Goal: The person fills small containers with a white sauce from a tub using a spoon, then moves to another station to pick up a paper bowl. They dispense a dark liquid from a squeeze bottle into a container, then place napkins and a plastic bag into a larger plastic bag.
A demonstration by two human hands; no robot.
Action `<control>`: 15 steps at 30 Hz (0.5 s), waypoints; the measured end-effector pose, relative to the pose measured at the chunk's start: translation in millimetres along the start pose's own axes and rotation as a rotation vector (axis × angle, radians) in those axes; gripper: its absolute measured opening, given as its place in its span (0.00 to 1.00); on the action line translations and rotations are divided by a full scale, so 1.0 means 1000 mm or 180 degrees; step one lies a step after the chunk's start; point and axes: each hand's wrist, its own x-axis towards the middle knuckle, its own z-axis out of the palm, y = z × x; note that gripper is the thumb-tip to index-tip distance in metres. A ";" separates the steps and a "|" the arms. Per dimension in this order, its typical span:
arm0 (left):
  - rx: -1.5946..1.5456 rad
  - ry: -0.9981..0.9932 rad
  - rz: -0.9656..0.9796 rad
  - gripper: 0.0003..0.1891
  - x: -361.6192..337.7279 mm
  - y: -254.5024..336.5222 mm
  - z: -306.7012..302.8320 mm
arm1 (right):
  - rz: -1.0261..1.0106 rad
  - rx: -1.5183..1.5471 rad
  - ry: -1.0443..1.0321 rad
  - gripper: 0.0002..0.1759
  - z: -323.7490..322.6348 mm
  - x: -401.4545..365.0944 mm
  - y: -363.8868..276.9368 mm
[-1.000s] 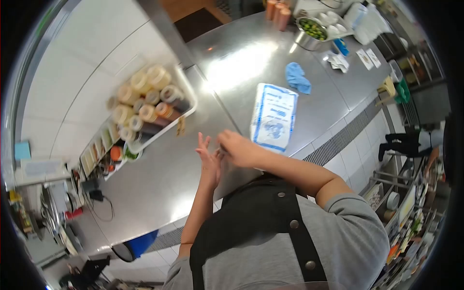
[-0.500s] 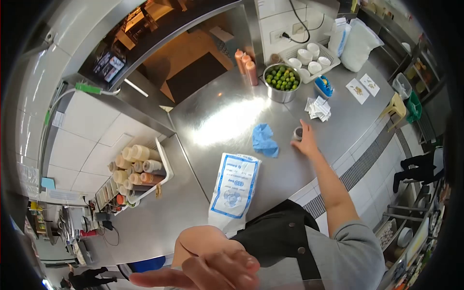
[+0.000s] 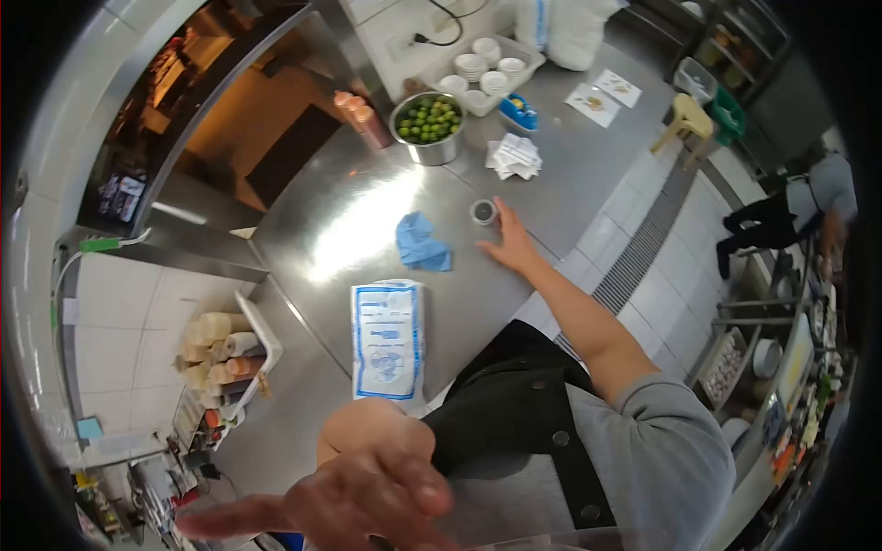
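Note:
My right hand [image 3: 514, 241] rests low over the steel counter, thumb and fingers spread. Its fingertips are right beside a small round container [image 3: 483, 213] with a dark top or contents. Close to the camera, my left hand [image 3: 358, 496] is raised, one finger stretched out to the left and the others partly bent, with nothing visible in it. A crumpled blue cloth [image 3: 422, 242] lies left of the container. Nearer to me is a white plastic pack with blue print [image 3: 388, 340]. Beyond my right hand sits a pile of folded white papers [image 3: 515, 157].
A metal pot of green limes [image 3: 429, 138], sauce bottles [image 3: 363, 121] and a basket of white cups [image 3: 487, 78] stand at the back. A bin of bottles [image 3: 262, 354] is at the left. Another person [image 3: 799, 207] works at the right, past a yellow stool [image 3: 684, 121].
The view has turned, shifting the counter leftward. My right hand's fingers, earlier around the small container, now lie spread at its right side. More of the other person shows.

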 end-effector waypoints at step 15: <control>0.5094 -0.0653 -0.4572 0.49 -0.204 -0.176 -0.239 | -0.0302 0.0419 0.1063 0.15 -0.208 0.217 0.090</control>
